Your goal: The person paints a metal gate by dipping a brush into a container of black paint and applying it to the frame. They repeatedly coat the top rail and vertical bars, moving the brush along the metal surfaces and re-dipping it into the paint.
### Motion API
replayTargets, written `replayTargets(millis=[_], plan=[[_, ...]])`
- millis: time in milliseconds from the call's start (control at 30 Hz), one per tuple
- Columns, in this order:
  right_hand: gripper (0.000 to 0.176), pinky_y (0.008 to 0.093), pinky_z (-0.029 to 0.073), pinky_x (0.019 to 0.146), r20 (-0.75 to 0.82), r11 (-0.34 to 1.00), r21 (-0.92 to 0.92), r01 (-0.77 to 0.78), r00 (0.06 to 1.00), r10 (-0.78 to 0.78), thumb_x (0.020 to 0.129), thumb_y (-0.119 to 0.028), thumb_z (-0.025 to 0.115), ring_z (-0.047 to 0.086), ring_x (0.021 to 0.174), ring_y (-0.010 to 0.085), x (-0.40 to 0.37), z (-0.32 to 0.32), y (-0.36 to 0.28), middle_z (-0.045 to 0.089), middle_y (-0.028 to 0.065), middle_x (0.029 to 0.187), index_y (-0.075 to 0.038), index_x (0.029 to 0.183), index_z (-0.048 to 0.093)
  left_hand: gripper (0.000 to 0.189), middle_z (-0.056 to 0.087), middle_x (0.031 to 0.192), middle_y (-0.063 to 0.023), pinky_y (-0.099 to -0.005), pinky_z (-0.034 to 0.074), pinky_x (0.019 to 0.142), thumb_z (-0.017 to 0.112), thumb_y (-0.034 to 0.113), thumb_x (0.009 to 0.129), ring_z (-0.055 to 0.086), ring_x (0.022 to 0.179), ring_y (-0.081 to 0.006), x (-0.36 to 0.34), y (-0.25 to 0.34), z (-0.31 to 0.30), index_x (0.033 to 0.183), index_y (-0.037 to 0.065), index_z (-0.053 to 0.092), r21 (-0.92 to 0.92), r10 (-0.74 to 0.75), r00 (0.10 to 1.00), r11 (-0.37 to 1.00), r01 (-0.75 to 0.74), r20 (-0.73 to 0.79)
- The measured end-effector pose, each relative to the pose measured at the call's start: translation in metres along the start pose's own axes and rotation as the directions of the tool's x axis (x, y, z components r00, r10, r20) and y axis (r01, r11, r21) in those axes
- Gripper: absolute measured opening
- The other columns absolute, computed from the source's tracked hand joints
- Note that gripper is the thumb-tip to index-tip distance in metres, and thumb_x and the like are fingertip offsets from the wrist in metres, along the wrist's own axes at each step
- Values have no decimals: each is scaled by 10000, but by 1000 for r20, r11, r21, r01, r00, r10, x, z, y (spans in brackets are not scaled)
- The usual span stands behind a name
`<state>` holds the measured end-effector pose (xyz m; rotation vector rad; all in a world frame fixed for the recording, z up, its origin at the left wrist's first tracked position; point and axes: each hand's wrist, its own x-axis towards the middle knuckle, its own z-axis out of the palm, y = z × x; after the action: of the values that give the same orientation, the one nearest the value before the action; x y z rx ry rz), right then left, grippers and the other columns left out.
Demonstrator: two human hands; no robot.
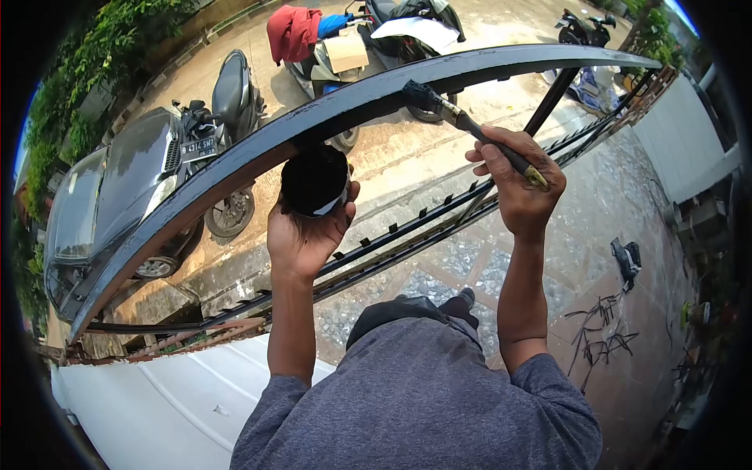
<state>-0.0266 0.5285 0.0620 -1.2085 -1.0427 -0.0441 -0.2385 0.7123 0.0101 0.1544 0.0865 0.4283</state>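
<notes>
My right hand (pixel 525 176) grips the handle of a paintbrush (pixel 462 123), whose dark, paint-covered bristles touch the side of a long black metal beam (pixel 345 106). The beam appears curved and runs from the lower left to the upper right. Below the beam, my left hand (pixel 301 239) holds up a round paint container (pixel 315 180) with a black inside and a white patch on its lower side. Black smears show on the left palm and wrist.
A lower black rail (pixel 392 235) with short tabs crosses below the beam. Motorcycles (pixel 235 90) and a dark car (pixel 117 180) stand beyond. A white panel (pixel 180 392) lies lower left. Dark strips (pixel 599 329) lie on the paving at right.
</notes>
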Motion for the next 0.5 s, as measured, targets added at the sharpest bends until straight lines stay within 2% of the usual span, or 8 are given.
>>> replayTargets(millis=[67,133,167,233,300,367,400,500], plan=[[217,269,621,640,25,998,35,54,998,-55,907,67,638,740,829,229,-4,0,-5,706,172,963,49,1116,693,537,564,1339,-233,-541,568,917,357,424,1049,556,1216,-441,0,1,-2,1415,48,471,2,-10,1000,1000,10,-1],[241,265,607,629,209,982,3,190,960,-186,857,75,690,726,808,201,-5,16,-12,713,156,894,33,1093,707,542,560,1342,-235,-543,567,920,361,427,1047,553,1218,-442,-1,-1,1,1418,48,468,14,-1,1000,1000,1,14],[247,264,602,635,248,970,-5,242,940,-233,837,67,717,725,809,190,-2,23,-10,716,136,870,32,1081,710,544,558,1343,-236,-544,566,921,362,429,1046,552,1219,-443,-1,-3,3,1420,47,466,16,3,1000,1000,-4,22],[247,266,604,648,263,981,-46,190,949,-171,847,57,717,728,819,188,5,16,4,721,138,913,28,1092,710,551,538,1361,-244,-540,569,913,388,428,1039,548,1222,-445,-1,-6,3,1430,46,457,6,0,1000,1000,0,4],[233,263,607,656,92,998,13,61,994,-62,868,50,702,733,824,198,6,-13,24,718,145,948,30,1101,707,554,528,1369,-247,-540,570,910,402,427,1035,549,1221,-445,0,-8,3,1432,44,454,0,11,1000,1000,-11,8],[257,278,572,657,-94,998,11,-63,994,64,841,83,697,722,795,179,9,-43,27,728,107,898,15,1087,718,551,514,1383,-251,-539,572,905,426,416,1030,551,1217,-448,3,-11,-2,1434,42,450,2,35,999,999,-35,-9],[253,284,582,669,-123,995,13,-97,988,98,831,76,712,730,797,192,9,-52,26,731,116,900,24,1078,720,547,513,1384,-252,-540,572,906,430,412,1030,551,1215,-449,4,-14,-3,1434,44,451,1,38,999,999,-38,-20],[206,263,612,632,127,994,73,76,988,-85,881,52,685,736,818,200,5,-42,24,714,142,949,41,1086,705,535,499,1395,-257,-538,570,908,447,397,1026,543,1224,-446,10,-22,-4,1430,46,454,-17,53,998,998,-54,-30]])
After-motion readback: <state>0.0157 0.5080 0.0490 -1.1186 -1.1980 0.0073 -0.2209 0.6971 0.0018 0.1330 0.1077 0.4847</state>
